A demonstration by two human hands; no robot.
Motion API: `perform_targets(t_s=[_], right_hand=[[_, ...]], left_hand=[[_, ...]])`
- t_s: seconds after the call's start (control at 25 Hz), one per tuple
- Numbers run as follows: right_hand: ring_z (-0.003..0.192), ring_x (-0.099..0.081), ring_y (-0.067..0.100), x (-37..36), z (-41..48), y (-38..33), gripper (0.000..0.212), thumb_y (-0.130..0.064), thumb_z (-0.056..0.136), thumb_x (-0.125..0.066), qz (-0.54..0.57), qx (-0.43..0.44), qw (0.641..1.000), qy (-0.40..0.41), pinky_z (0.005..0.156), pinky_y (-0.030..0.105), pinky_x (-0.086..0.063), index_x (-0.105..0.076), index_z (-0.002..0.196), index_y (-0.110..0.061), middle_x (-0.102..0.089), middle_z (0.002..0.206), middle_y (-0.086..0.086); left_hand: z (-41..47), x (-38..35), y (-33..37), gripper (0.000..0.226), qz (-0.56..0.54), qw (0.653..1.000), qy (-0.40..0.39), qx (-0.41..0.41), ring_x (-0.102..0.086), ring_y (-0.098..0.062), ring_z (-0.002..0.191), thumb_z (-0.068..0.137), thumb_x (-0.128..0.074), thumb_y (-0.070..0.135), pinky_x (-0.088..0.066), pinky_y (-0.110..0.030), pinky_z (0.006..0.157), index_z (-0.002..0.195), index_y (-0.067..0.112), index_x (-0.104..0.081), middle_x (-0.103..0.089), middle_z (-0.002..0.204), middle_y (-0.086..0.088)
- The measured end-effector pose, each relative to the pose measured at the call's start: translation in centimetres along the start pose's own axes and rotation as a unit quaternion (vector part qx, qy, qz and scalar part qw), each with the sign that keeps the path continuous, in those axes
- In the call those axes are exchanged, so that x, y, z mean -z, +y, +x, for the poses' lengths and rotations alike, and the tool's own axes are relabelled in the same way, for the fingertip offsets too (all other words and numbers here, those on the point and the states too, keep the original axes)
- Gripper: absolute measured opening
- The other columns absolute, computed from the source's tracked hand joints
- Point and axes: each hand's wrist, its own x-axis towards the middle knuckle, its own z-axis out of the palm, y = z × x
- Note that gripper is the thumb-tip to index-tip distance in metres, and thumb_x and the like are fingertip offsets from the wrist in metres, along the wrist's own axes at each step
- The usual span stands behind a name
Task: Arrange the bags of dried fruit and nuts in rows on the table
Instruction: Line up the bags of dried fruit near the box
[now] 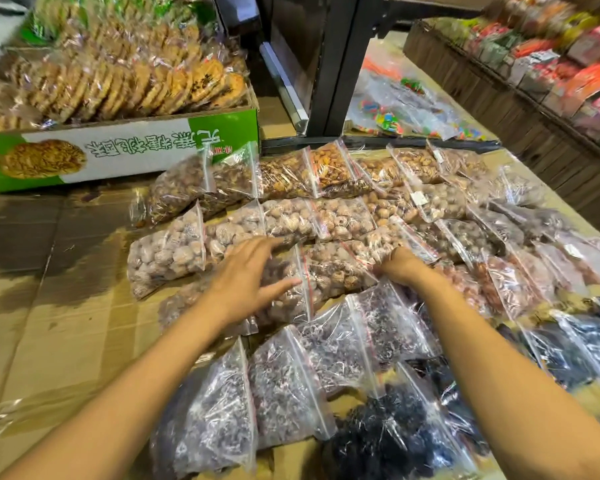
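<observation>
We see a clear zip bag of pale brown dried fruit (329,271) between both hands: the left hand (246,282) rests on its left end, fingers spread; the right hand (400,266) grips its right end, fingers hidden. Bare cardboard-covered table (66,306) lies left.

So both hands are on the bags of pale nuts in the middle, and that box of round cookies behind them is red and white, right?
Not quite: the head view shows the cookie box is green and white, not red. The rest holds: the left hand and right hand are both on the pale nut bags mid-table.
</observation>
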Motion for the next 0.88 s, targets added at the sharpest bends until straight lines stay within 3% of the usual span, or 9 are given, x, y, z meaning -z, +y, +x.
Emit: perform_targets(t_s=[0.08, 0.16, 0.24, 0.32, 0.44, 0.56, 0.6, 0.72, 0.88], right_hand=[[0.051, -0.047, 0.015, -0.5, 0.3, 0.2, 0.027, -0.023, 0.088, -0.064, 0.009, 0.007, 1.000, 0.029, 0.049, 0.025, -0.049, -0.045, 0.077, -0.008, -0.055, 0.072, 0.007], [0.065, -0.051, 0.016, -1.0, 0.8, 0.7, 0.029, -0.027, 0.083, -0.070, 0.010, 0.022, 0.999, 0.030, 0.066, 0.028, -0.054, -0.045, 0.080, -0.011, -0.059, 0.084, 0.007], [0.068, -0.053, 0.014, -1.0, 0.5, 0.7, 0.025, -0.019, 0.079, -0.074, 0.052, 0.056, 0.997, 0.028, 0.062, 0.025, -0.049, -0.051, 0.087, -0.012, -0.059, 0.088, 0.003], [0.062, -0.054, 0.010, -0.9, 0.3, 0.7, 0.014, -0.005, 0.080, -0.071, 0.060, 0.101, 0.992, 0.038, 0.052, 0.020, -0.044, -0.060, 0.081, -0.012, -0.061, 0.079, 0.002], [0.058, -0.054, 0.010, -1.0, 0.1, 0.7, 0.011, 0.002, 0.086, -0.062, 0.063, 0.124, 0.990, 0.016, 0.041, 0.014, -0.042, -0.065, 0.079, -0.005, -0.065, 0.078, 0.007], [0.065, -0.060, 0.017, -0.3, -0.3, 0.6, 0.005, 0.000, 0.090, -0.055, 0.128, 0.149, 0.980, -0.014, 0.054, 0.025, -0.053, -0.059, 0.089, -0.001, -0.067, 0.087, 0.016], [0.062, -0.058, 0.014, 0.2, -0.8, 0.4, 0.005, -0.003, 0.091, -0.055, 0.154, 0.180, 0.972, 0.007, 0.054, 0.021, -0.050, -0.059, 0.089, -0.001, -0.066, 0.083, 0.012], [0.065, -0.050, 0.005, 1.1, -1.8, 0.2, 0.005, -0.006, 0.091, -0.057, 0.171, 0.260, 0.943, 0.118, 0.056, 0.012, -0.040, -0.060, 0.087, -0.006, -0.057, 0.076, -0.002], [0.056, -0.047, 0.011, 0.8, -1.1, 2.6, 0.020, 0.001, 0.091, -0.050, 0.099, 0.182, 0.975, 0.086, 0.046, 0.019, -0.039, -0.053, 0.076, -0.012, -0.056, 0.074, 0.002]], left_hand=[[2.7, -1.2, 0.6, 0.068, -0.053, 0.996, -0.058, 0.041, -0.041, -0.021, 0.134, 0.090, -0.048, 0.055, -0.029, -0.035, 0.112, 0.146, 0.019, -0.033, -0.044, 0.146, -0.004], [4.4, -2.3, 0.2, 0.061, -0.100, 0.991, -0.051, 0.077, -0.055, -0.021, 0.121, 0.091, -0.047, 0.053, -0.042, -0.039, 0.106, 0.140, 0.017, -0.043, -0.056, 0.134, -0.004], [4.9, -3.1, -0.4, 0.054, -0.106, 0.989, -0.037, 0.096, -0.062, -0.019, 0.103, 0.091, -0.051, 0.050, -0.049, -0.041, 0.097, 0.133, 0.017, -0.052, -0.064, 0.119, -0.002], [5.0, -3.7, -0.8, 0.047, -0.124, 0.986, -0.030, 0.108, -0.063, -0.016, 0.086, 0.089, -0.057, 0.045, -0.053, -0.038, 0.088, 0.127, 0.018, -0.056, -0.067, 0.105, 0.000], [5.3, -4.2, -1.0, 0.026, -0.167, 0.977, -0.009, 0.130, -0.058, -0.010, 0.068, 0.087, -0.064, 0.035, -0.048, -0.026, 0.069, 0.110, 0.022, -0.061, -0.064, 0.082, 0.004], [5.4, -4.4, -0.8, 0.006, -0.257, 0.955, 0.050, 0.136, -0.053, -0.002, 0.060, 0.086, -0.067, 0.018, -0.043, -0.025, 0.066, 0.085, 0.013, -0.065, -0.060, 0.071, 0.007], [5.3, -4.2, -0.7, 0.005, -0.281, 0.946, 0.080, 0.140, -0.054, 0.003, 0.060, 0.085, -0.069, 0.015, -0.044, -0.023, 0.066, 0.081, 0.013, -0.066, -0.062, 0.072, 0.008], [6.5, -2.9, 0.0, 0.002, -0.350, 0.907, 0.175, 0.154, -0.058, 0.008, 0.055, 0.083, -0.072, 0.014, -0.045, -0.017, 0.061, 0.081, 0.015, -0.070, -0.067, 0.072, 0.010], [9.5, -3.7, 2.5, 0.005, -0.343, 0.920, 0.140, 0.125, -0.053, 0.005, 0.052, 0.087, -0.067, 0.017, -0.042, -0.012, 0.052, 0.083, 0.016, -0.067, -0.062, 0.068, 0.011]])
